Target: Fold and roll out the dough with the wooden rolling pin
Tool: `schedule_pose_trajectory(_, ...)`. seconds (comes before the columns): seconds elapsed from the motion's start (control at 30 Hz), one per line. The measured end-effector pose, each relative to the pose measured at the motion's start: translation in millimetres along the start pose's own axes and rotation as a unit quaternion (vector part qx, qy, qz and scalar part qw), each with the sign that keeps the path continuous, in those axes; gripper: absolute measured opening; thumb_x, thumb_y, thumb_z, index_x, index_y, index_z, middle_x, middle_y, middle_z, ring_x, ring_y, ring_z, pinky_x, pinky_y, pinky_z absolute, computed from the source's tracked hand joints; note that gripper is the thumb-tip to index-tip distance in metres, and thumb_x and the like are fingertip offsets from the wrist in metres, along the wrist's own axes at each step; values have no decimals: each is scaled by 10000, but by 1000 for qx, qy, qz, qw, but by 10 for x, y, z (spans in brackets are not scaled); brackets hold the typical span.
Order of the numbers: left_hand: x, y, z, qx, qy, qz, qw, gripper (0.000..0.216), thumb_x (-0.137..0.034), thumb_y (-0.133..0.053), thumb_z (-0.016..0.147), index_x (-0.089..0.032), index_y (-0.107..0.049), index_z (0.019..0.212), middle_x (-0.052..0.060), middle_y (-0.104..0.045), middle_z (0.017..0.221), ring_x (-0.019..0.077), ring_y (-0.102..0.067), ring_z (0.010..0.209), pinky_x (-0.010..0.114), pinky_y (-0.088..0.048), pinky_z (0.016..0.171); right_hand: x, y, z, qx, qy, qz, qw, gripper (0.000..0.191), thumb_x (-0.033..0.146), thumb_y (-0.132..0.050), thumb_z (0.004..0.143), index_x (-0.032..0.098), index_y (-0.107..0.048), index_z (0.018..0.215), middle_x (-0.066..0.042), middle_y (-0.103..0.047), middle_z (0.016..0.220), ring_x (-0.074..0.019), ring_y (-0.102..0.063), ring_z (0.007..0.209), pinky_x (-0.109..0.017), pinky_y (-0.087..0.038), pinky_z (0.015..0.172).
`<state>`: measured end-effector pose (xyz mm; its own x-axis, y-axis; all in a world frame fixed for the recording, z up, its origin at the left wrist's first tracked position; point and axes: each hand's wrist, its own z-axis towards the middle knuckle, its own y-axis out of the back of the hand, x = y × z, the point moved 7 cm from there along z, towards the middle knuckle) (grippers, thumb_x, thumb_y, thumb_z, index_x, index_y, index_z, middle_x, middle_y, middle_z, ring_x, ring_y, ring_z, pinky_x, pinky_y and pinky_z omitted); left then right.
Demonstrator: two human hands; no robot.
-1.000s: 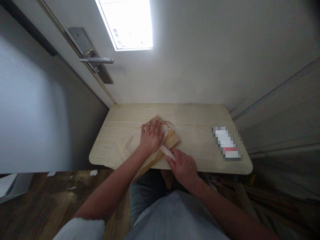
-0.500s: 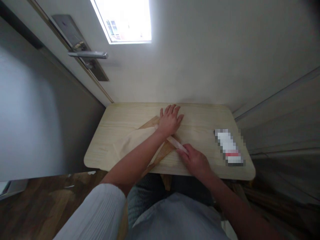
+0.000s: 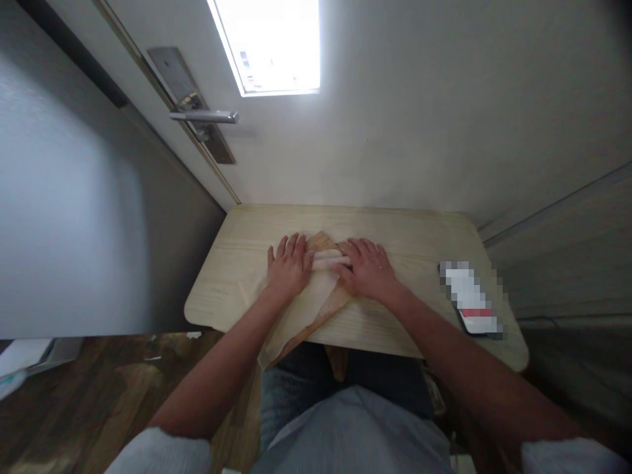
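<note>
Hands [image 3: 289, 268] [image 3: 368, 268] lie unclenched over the pale rod [image 3: 326, 262], a phone [image 3: 467, 299] right of them on the table [image 3: 417, 247].

One view looks forward and down from head height. It faces a door [image 3: 419, 125], with the table [image 3: 415, 240] near and below.

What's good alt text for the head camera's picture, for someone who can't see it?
A person's left hand and right hand lie over a pale rod, one toward each end, above a pale sheet on a tan board. Beneath is a wooden table; a partly pixelated phone lies at right, and a door with a metal handle stands beyond.
</note>
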<state>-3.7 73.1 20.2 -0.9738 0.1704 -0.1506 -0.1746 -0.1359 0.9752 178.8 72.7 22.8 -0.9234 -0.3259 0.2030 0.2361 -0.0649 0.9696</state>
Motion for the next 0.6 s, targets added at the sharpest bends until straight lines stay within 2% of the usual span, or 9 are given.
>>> schedule_pose_trajectory(0.1,17,-38,135,-5,14,5,1000,564,-490,-218,1029,-247,-391,1508,89,-421,1566,314,-347,1446,610,-269,1152,5,-67,105,-26,-44,-23,998,563,536,-378,1005,200,-481,1445,-144,-484,1492,-340,-363,1360,-548,-224,1097)
schedule_pose_trajectory(0.2,74,-62,312,-6,17,3,1000,543,-470,-231,1029,-260,-414,1495,85,-446,1548,312,-373,1428,597,-294,1142,-10,-94,275,-45,-69,-20,996,569,539,-327,1018,192,-484,1441,-141,-504,1478,-335,-383,1340,-550,-198,1103)
schedule_pose_trajectory(0.43,182,-162,658,45,8,4,999,534,-472,-204,1033,-273,-426,1476,80,-444,1545,296,-388,1410,600,-343,1110,-98,-134,670,-42,-82,-30,995,523,519,-339,1009,197,-568,1352,-138,-593,1366,-326,-476,1220,-531,-261,1054)
schedule_pose_trajectory(0.6,225,-208,825,64,7,3,998,535,-483,-207,1034,-271,-431,1471,88,-447,1538,305,-396,1399,607,-341,1103,-123,-141,833,-22,-82,-30,996,521,530,-359,995,203,-579,1336,-144,-613,1328,-330,-495,1199,-506,-308,1013)
